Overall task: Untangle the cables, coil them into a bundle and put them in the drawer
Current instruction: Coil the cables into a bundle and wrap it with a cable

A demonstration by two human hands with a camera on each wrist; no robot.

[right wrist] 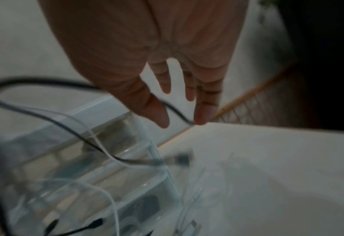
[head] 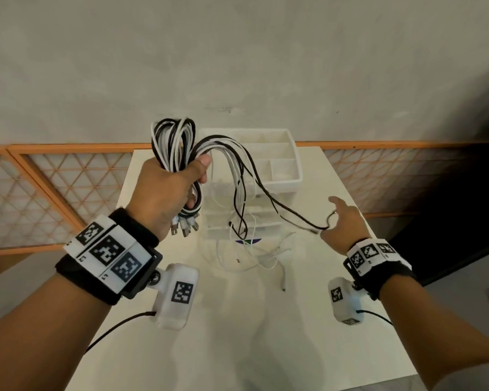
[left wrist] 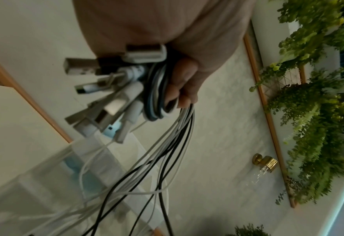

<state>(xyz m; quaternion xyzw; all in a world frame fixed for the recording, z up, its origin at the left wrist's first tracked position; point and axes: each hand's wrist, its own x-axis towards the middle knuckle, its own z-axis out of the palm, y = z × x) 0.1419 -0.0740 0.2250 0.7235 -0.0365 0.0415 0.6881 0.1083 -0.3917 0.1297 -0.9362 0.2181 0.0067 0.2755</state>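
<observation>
Looking down from the head view, you see your left hand (head: 168,190) raised above the white table (head: 308,320), fingers wrapped round a coiled bundle of black and white cables (head: 173,142); the USB plugs (head: 184,227) hang below the fist, and loose strands arc to the right, dropping in front of the clear drawer unit (head: 254,176) onto the table. Your right hand (head: 343,221) sits lower, near the table's right edge, with one black cable (head: 288,211) looped against its fingers, which are spread and only lightly bent. In the left wrist view, the fingers (left wrist: 184,83) curl tightly round the coil, the plugs (left wrist: 106,95) fan out to the left, and the free strands trail down past the drawer unit (left wrist: 46,183). In the right wrist view, which is blurred, the black cable (right wrist: 179,114) passes between thumb and forefinger (right wrist: 206,111), its connector (right wrist: 182,159) dangling beside the drawer unit (right wrist: 126,143); whether the two digits actually pinch it cannot be told.
</observation>
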